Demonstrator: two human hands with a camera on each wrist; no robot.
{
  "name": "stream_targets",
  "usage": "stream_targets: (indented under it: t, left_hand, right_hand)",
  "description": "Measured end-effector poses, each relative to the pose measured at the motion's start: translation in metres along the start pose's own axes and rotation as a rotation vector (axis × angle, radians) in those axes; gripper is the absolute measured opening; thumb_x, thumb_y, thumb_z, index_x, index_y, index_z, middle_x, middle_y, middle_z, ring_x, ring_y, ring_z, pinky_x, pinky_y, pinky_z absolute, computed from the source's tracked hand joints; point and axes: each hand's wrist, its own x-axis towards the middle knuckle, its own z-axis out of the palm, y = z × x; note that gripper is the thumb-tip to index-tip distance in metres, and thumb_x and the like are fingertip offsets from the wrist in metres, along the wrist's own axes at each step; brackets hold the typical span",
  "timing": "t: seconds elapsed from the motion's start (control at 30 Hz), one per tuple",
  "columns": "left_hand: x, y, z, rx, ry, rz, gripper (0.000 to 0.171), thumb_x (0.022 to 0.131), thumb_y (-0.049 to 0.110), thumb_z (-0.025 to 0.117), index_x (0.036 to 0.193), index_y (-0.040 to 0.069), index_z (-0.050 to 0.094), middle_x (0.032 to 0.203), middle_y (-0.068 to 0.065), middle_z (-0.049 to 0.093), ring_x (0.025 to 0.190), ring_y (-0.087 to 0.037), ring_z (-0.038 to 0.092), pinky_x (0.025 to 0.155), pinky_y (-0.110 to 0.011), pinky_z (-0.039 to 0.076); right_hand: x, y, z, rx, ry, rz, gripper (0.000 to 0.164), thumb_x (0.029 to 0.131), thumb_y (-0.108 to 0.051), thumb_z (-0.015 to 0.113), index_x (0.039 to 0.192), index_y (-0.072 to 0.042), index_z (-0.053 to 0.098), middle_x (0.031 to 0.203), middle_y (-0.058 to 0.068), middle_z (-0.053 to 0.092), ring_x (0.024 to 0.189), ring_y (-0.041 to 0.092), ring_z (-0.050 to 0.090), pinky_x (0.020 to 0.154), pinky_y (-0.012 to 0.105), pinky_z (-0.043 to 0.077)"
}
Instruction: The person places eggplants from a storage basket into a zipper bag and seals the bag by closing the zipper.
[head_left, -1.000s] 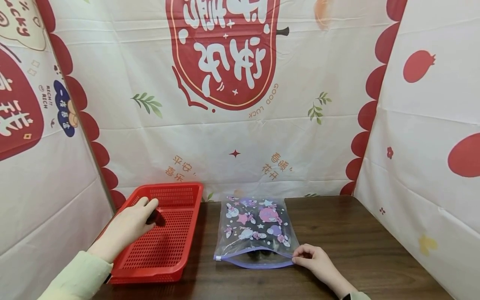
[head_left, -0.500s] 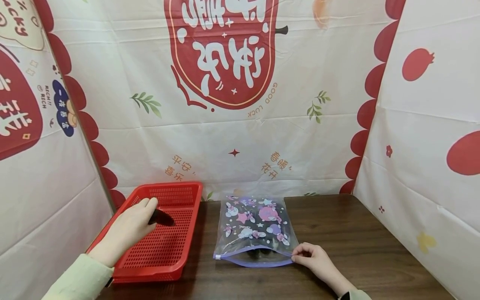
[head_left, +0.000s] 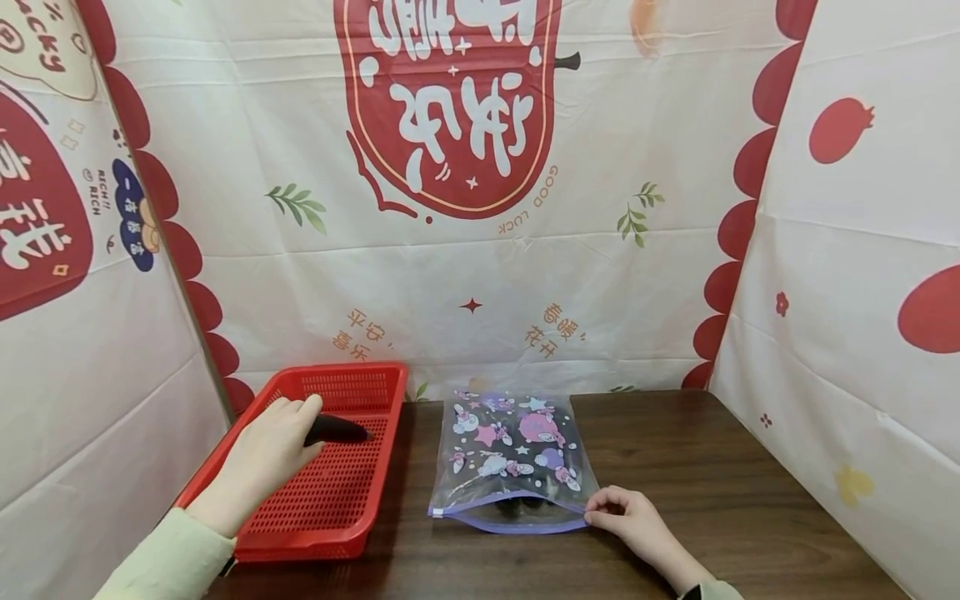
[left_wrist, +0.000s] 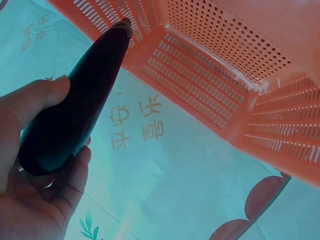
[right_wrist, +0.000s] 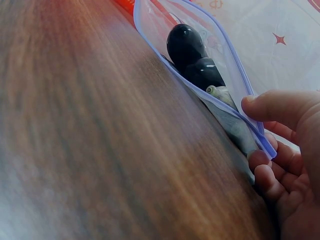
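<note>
Over the red basket (head_left: pixel 360 533), my left hand (head_left: pixel 273 450) grips a dark eggplant (left_wrist: pixel 80 100) by its rounded end. The eggplant's stem end points right in the head view, toward the bag. A clear zip bag (head_left: pixel 510 458) with purple edging and cartoon prints lies on the table with its mouth gaping toward me. My right hand (head_left: pixel 633 525) pinches the right corner of that mouth between thumb and fingers. Inside, the right wrist view shows glossy dark rounded eggplants (right_wrist: pixel 186 44) and a pale green stem end (right_wrist: pixel 222 94).
The wooden table (head_left: pixel 675 467) runs back to a printed white cloth (head_left: pixel 645 317), with cloth walls at both sides. A white zip slider (head_left: pixel 437 512) sits at the bag's left corner. The basket's raised rim stands between my left hand and the bag.
The eggplant in my left hand has swung out to the right and now shows more of its length. The left hand has shifted slightly right. My right hand keeps its pinch on the bag.
</note>
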Motion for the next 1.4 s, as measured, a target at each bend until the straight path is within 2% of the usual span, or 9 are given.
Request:
stream_targets:
  t: [0.23,0.53,0.73,1.07,1.23,1.4]
  left_hand:
    - [-0.007,0.005,0.003,-0.053,0.018,-0.028,0.044,0.068,0.013,0.088,0.090,0.011,0.050,0.075,-0.002,0.059,0.073,-0.022,0.050,0.067,-0.039,0.048]
    - [-0.010,0.010,0.000,-0.034,0.039,-0.062,0.046,0.069,0.017,0.088,0.090,0.008,0.048,0.066,0.001,0.048,0.065,-0.020,0.044,0.060,-0.035,0.038]
    - [-0.013,0.018,-0.004,-0.030,0.065,-0.072,0.047,0.068,0.017,0.088,0.092,0.007,0.050,0.069,-0.001,0.050,0.066,-0.020,0.045,0.059,-0.034,0.039]
    - [-0.017,0.020,-0.010,-0.008,0.154,-0.090,0.047,0.066,0.016,0.089,0.086,0.009,0.047,0.071,-0.004,0.053,0.067,-0.022,0.047,0.058,-0.037,0.042]
    - [-0.019,0.034,-0.014,-0.037,0.173,-0.066,0.048,0.064,0.017,0.090,0.086,0.011,0.047,0.070,-0.002,0.053,0.065,-0.020,0.046,0.057,-0.034,0.042]
    - [-0.014,0.052,-0.017,-0.059,0.168,-0.040,0.047,0.064,0.019,0.090,0.086,0.013,0.048,0.069,0.001,0.052,0.063,-0.017,0.047,0.056,-0.031,0.044]
  right_hand:
    - [-0.003,0.005,0.003,0.002,-0.008,0.004,0.007,0.082,-0.010,0.075,0.083,-0.008,0.068,0.076,-0.005,0.059,0.068,0.005,0.052,0.063,0.024,0.044]
    - [-0.003,0.005,0.003,0.003,-0.012,-0.006,0.007,0.082,-0.010,0.075,0.083,-0.008,0.068,0.076,-0.005,0.059,0.068,0.005,0.052,0.063,0.024,0.044]
    - [-0.002,0.005,0.002,-0.003,-0.013,-0.013,0.007,0.082,-0.011,0.075,0.083,-0.009,0.068,0.076,-0.005,0.059,0.068,0.005,0.052,0.062,0.024,0.043]
    - [0.000,0.006,0.003,-0.018,-0.020,-0.001,0.008,0.082,-0.012,0.075,0.084,-0.009,0.068,0.076,-0.005,0.059,0.069,0.005,0.052,0.063,0.024,0.043]
    - [-0.001,0.006,0.003,-0.019,-0.020,-0.014,0.007,0.082,-0.011,0.075,0.083,-0.009,0.068,0.074,-0.006,0.059,0.068,0.005,0.052,0.062,0.024,0.044]
    - [0.000,0.006,0.001,-0.015,0.004,-0.020,0.007,0.082,-0.010,0.075,0.082,-0.009,0.068,0.075,-0.005,0.059,0.068,0.005,0.052,0.062,0.024,0.044]
